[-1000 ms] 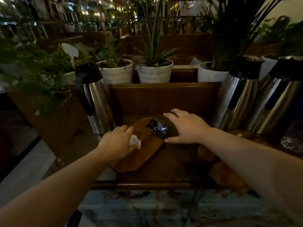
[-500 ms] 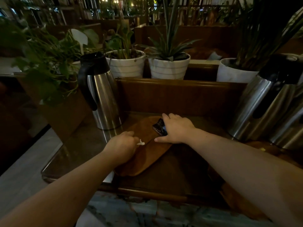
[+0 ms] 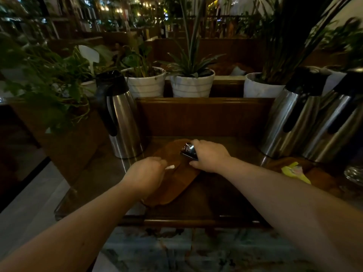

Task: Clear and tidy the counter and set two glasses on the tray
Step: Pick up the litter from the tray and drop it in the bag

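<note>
Dim bench (image 3: 216, 203) holds a wooden tray (image 3: 172, 185); your left hand (image 3: 144, 174) is clenched on a white scrap (image 3: 170, 167), your right hand (image 3: 209, 155) grasps a dark shiny wrapper (image 3: 188, 151).

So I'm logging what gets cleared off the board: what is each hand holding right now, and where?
The left hand is closed on a white paper scrap, one end poking out. The right hand grips the dark shiny wrapper by its right side.

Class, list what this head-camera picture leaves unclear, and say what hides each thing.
- White scrap: mostly hidden in the closed left hand.
- Dark shiny wrapper: partly covered by the right hand.
- Glass object: cut off by the right edge, dim.
</note>
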